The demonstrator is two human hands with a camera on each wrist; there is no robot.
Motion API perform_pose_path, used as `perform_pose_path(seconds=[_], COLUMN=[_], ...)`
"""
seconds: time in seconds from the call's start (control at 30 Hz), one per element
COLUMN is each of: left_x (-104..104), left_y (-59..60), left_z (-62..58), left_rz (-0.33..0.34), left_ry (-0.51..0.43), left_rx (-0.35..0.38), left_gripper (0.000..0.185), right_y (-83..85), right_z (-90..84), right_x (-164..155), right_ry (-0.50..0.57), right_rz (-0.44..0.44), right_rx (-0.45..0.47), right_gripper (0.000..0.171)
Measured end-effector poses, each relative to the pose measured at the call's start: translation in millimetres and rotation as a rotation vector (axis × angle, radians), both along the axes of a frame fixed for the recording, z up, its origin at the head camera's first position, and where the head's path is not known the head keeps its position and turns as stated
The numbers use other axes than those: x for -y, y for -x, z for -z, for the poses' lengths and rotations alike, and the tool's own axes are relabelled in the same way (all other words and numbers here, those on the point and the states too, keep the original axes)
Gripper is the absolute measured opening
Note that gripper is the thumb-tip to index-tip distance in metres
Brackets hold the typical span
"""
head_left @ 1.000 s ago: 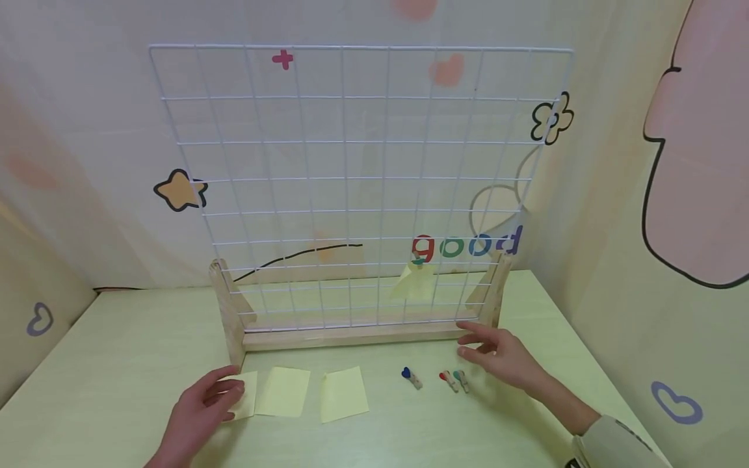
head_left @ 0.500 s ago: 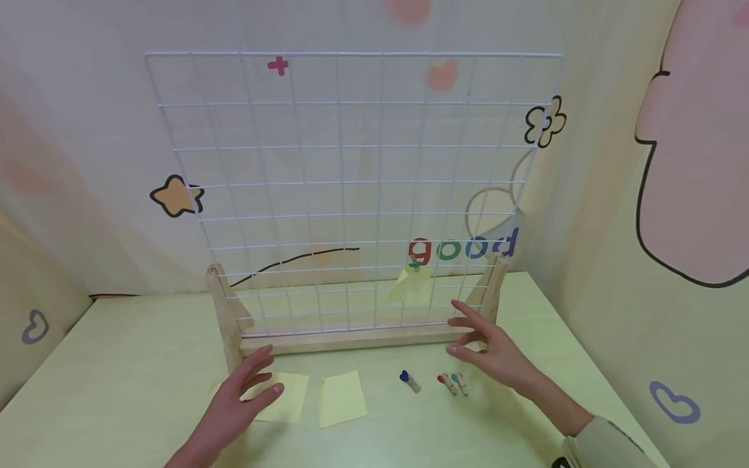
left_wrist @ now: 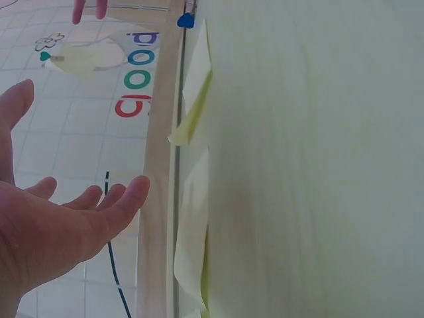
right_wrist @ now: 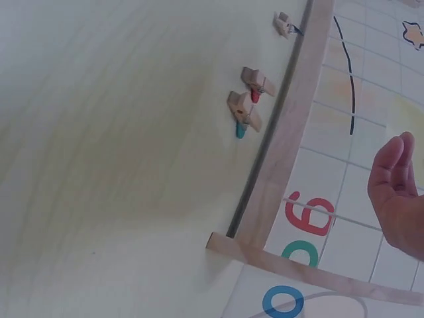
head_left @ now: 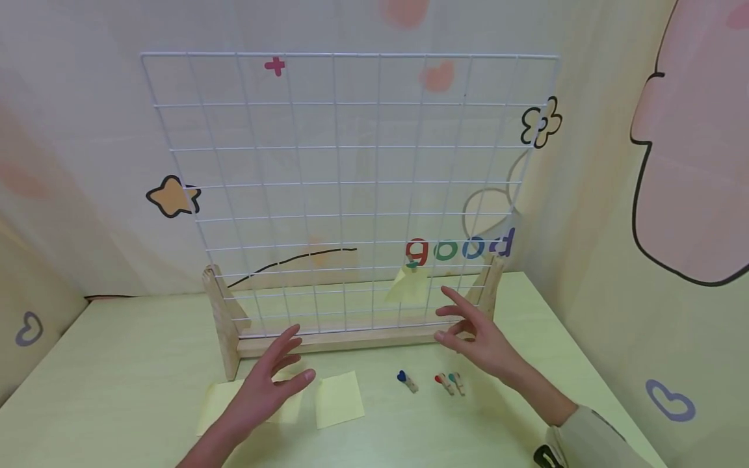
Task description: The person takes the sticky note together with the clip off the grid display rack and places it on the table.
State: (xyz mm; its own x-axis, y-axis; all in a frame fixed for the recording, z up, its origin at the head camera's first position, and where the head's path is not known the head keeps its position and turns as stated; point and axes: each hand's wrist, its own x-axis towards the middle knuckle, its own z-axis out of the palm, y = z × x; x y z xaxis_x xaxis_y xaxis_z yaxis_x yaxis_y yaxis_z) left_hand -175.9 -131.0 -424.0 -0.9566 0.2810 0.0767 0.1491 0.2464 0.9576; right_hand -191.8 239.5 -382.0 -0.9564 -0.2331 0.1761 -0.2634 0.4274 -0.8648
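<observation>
My left hand (head_left: 263, 390) hovers over the yellow sticky notes, fingers spread and holding nothing. Beneath it lie a left note (head_left: 215, 400) and a middle note partly hidden by the hand; a third note (head_left: 341, 400) lies to its right. My right hand (head_left: 476, 335) is raised before the right part of the white wire grid (head_left: 357, 166), fingers loosely bent and apart from anything. On the grid hangs another yellow note (head_left: 407, 286), held by a green-topped clothespin (head_left: 412, 263). A blue-heart clothespin (head_left: 407, 381), a red one (head_left: 444, 383) and a green one (head_left: 457, 383) lie below the right hand.
A wooden base (head_left: 345, 339) with two side posts, such as the left post (head_left: 221, 325), carries the grid upright on the pale table (head_left: 140, 364). Behind stands a backdrop (head_left: 93, 143) with printed shapes and the word "good".
My left hand has moved right and up from the left note, which shows again. My right hand has shifted left and up slightly. The notes and clothespins lie as before.
</observation>
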Motion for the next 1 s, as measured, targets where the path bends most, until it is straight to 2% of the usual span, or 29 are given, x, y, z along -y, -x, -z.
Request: perform_pose_path(seconds=[0.3, 0.67, 1.0], left_x=[-24.2, -51.1, -72.8], left_y=[12.1, 24.4, 36.0], left_z=[-2.2, -11.0, -13.8], left_rz=[0.038, 0.063, 0.055], left_ry=[-0.045, -0.113, -0.145], left_rx=[0.012, 0.009, -0.001], left_gripper=[0.073, 0.066, 0.060], right_y=[6.5, 11.2, 18.7], right_z=[-6.3, -18.8, -26.4], right_x=[10.6, 24.9, 34.0], right_ry=[0.041, 0.077, 0.107], right_rz=[-0.016, 0.026, 0.013], right_rx=[-0.041, -0.036, -0.052], right_gripper=[0.072, 0.070, 0.068])
